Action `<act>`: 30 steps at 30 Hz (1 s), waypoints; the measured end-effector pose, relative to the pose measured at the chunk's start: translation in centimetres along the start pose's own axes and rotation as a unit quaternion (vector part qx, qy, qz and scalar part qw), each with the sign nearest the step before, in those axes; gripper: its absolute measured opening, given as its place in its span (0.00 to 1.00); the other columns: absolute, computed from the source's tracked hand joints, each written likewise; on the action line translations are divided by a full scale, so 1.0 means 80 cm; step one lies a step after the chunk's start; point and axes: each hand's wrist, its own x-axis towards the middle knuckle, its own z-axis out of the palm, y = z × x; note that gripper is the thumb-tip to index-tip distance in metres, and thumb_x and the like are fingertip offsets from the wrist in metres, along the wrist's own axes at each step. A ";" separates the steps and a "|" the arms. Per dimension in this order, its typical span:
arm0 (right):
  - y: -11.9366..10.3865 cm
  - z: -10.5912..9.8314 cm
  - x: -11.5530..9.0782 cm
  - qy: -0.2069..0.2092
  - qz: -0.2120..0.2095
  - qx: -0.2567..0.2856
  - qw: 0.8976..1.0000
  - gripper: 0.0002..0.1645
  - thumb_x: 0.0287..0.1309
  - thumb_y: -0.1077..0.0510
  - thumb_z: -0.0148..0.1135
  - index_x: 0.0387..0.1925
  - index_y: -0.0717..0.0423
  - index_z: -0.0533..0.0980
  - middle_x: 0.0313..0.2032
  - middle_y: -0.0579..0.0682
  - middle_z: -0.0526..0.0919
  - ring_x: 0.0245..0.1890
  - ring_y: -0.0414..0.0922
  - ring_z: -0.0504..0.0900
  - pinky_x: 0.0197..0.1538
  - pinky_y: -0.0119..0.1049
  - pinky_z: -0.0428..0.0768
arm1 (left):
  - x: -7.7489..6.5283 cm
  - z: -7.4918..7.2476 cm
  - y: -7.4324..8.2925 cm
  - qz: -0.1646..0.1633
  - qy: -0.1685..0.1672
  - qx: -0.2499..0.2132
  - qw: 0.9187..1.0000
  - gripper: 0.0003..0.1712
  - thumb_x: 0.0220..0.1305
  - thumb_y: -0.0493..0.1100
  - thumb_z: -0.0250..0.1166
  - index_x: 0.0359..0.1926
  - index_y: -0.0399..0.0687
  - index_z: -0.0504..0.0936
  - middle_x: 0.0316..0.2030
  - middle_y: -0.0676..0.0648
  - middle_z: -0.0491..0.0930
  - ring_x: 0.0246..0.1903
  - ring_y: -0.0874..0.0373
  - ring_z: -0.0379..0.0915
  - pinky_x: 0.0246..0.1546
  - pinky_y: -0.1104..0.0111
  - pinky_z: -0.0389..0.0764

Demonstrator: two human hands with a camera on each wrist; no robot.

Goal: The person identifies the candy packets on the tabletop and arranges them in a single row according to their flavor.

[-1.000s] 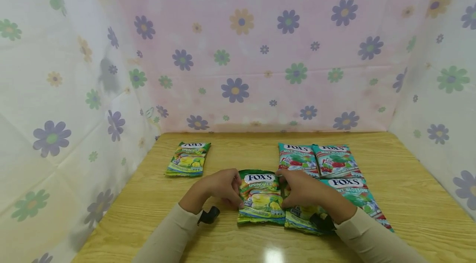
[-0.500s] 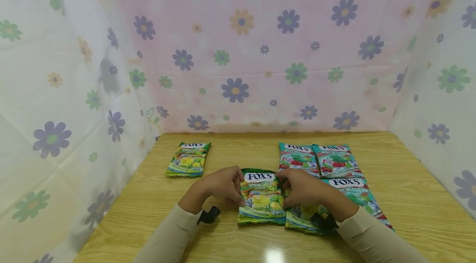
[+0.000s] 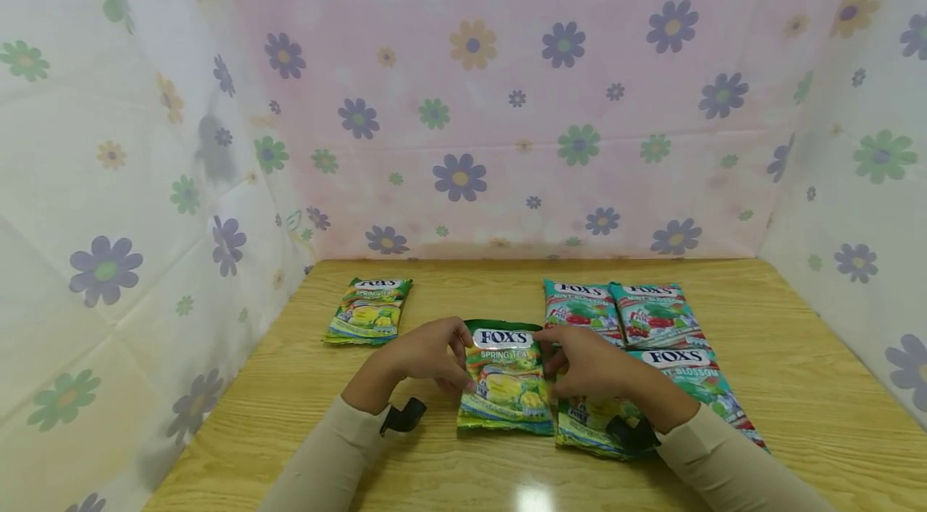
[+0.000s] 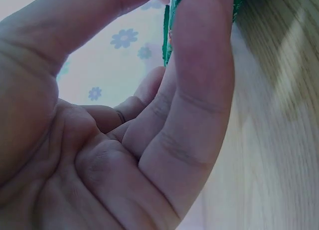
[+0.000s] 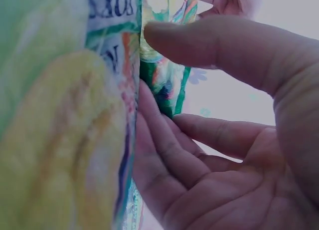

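Observation:
A green and yellow Fox's Spring Tea candy bag (image 3: 504, 383) is held between my two hands at the middle front of the table. My left hand (image 3: 427, 355) grips its left edge, thumb towards the front face. At the right edge my right hand (image 3: 597, 367) pinches it; in the right wrist view the thumb (image 5: 194, 43) lies on the bag's face with fingers behind. Just to the right, partly under my right hand, lies another Spring Tea bag (image 3: 590, 427). Only a green strip of the held bag (image 4: 167, 40) shows in the left wrist view.
Several turquoise Mint Blossom candy bags lie at right: one at the back (image 3: 579, 307), one beside it (image 3: 659, 315), one nearer (image 3: 695, 375). A further Spring Tea bag (image 3: 368, 311) lies at back left. Flowered cloth (image 3: 471, 109) walls the wooden table (image 3: 463, 278).
The held candy bag has risen slightly at its top edge and shifted a little away from me, with both hands keeping hold. The other bags have stayed in place.

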 end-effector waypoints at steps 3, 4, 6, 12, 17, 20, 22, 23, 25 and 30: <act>0.002 -0.001 0.001 0.008 -0.008 0.004 1.000 0.47 0.55 0.68 0.73 0.75 0.61 0.65 0.54 0.56 0.83 0.51 0.53 0.85 0.32 0.43 0.85 | -0.002 -0.001 0.002 0.004 0.002 -0.003 1.000 0.33 0.56 0.37 0.80 0.57 0.38 0.71 0.42 0.38 0.78 0.30 0.45 0.86 0.34 0.55 0.89; 0.002 -0.002 0.002 0.012 -0.008 0.002 1.000 0.47 0.56 0.67 0.73 0.75 0.61 0.65 0.56 0.56 0.82 0.51 0.52 0.85 0.33 0.42 0.85 | -0.002 -0.002 0.002 0.005 0.002 -0.003 1.000 0.33 0.56 0.38 0.80 0.57 0.38 0.71 0.43 0.38 0.78 0.30 0.45 0.87 0.34 0.54 0.89; 0.002 -0.003 0.003 0.017 -0.005 0.003 1.000 0.46 0.56 0.67 0.73 0.75 0.60 0.66 0.61 0.57 0.80 0.51 0.50 0.85 0.37 0.41 0.86 | -0.003 -0.003 0.002 0.008 0.002 -0.005 1.000 0.33 0.56 0.38 0.80 0.57 0.38 0.71 0.43 0.38 0.77 0.31 0.43 0.87 0.34 0.54 0.89; 0.000 -0.007 0.002 0.018 -0.013 0.022 1.000 0.46 0.58 0.67 0.72 0.76 0.60 0.64 0.68 0.61 0.73 0.53 0.52 0.84 0.40 0.42 0.86 | -0.004 -0.007 0.001 0.015 0.010 -0.007 1.000 0.33 0.56 0.40 0.80 0.57 0.39 0.71 0.44 0.38 0.78 0.32 0.41 0.87 0.35 0.52 0.89; -0.002 -0.008 0.000 0.023 -0.010 0.059 0.998 0.47 0.60 0.63 0.73 0.77 0.57 0.63 0.66 0.60 0.73 0.49 0.53 0.84 0.31 0.45 0.84 | -0.004 -0.011 0.002 0.023 0.018 -0.002 1.000 0.33 0.56 0.41 0.80 0.57 0.40 0.72 0.44 0.38 0.78 0.32 0.41 0.86 0.35 0.50 0.88; -0.004 -0.009 0.001 0.034 -0.005 0.075 0.997 0.48 0.60 0.60 0.75 0.78 0.55 0.62 0.67 0.59 0.73 0.45 0.50 0.84 0.29 0.46 0.83 | -0.005 -0.014 0.003 0.027 0.028 0.001 0.999 0.33 0.56 0.41 0.80 0.57 0.40 0.72 0.44 0.38 0.78 0.31 0.43 0.86 0.35 0.50 0.88; -0.006 -0.008 0.002 0.045 -0.009 0.068 0.997 0.49 0.60 0.58 0.75 0.78 0.54 0.62 0.67 0.59 0.73 0.44 0.49 0.85 0.30 0.45 0.83 | -0.007 -0.016 0.005 0.030 0.036 0.001 0.999 0.33 0.56 0.41 0.80 0.58 0.40 0.72 0.44 0.38 0.78 0.31 0.43 0.86 0.35 0.49 0.88; -0.006 -0.008 0.003 0.051 -0.012 0.059 0.997 0.49 0.60 0.58 0.76 0.78 0.54 0.62 0.68 0.58 0.72 0.45 0.47 0.85 0.32 0.44 0.84 | -0.008 -0.017 0.005 0.031 0.040 -0.001 0.999 0.33 0.56 0.41 0.80 0.58 0.41 0.72 0.45 0.38 0.78 0.31 0.43 0.86 0.35 0.48 0.88; -0.008 -0.008 0.006 0.064 -0.020 0.045 0.997 0.48 0.60 0.58 0.76 0.78 0.54 0.63 0.70 0.57 0.71 0.47 0.45 0.85 0.37 0.41 0.85 | -0.010 -0.019 0.006 0.035 0.047 -0.004 0.998 0.33 0.57 0.41 0.80 0.58 0.41 0.72 0.45 0.38 0.78 0.32 0.42 0.87 0.36 0.46 0.87; -0.011 -0.010 0.015 0.087 -0.024 0.037 0.995 0.47 0.60 0.59 0.76 0.77 0.52 0.64 0.68 0.55 0.72 0.47 0.44 0.86 0.40 0.40 0.86 | -0.009 -0.027 0.007 0.048 0.066 -0.008 0.997 0.32 0.57 0.42 0.80 0.58 0.42 0.74 0.48 0.38 0.78 0.33 0.41 0.86 0.37 0.43 0.86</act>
